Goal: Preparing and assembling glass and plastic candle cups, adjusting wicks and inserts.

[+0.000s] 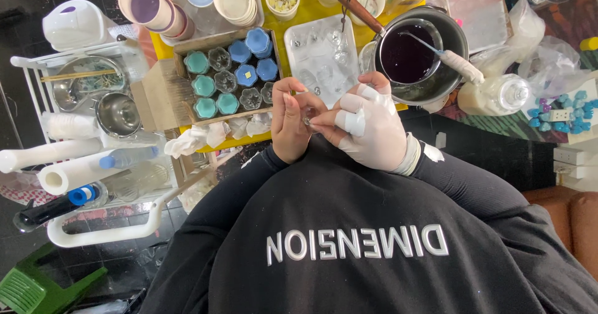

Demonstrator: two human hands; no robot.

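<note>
Clear small piece (308, 116) pinched between my bare left hand (291, 126) and gloved right hand (372, 132), both closed on it (held close for inspection, I'd judge); wax pot (416, 55) beyond.

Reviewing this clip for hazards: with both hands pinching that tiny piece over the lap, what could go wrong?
1. The small clear piece, pinched between the bare left hand and gloved right hand off the table edge, could drop onto the dark clothing or floor.
2. The pot of dark purple liquid sits just beyond the right hand; a bump to its wooden handle might spill it.
</note>
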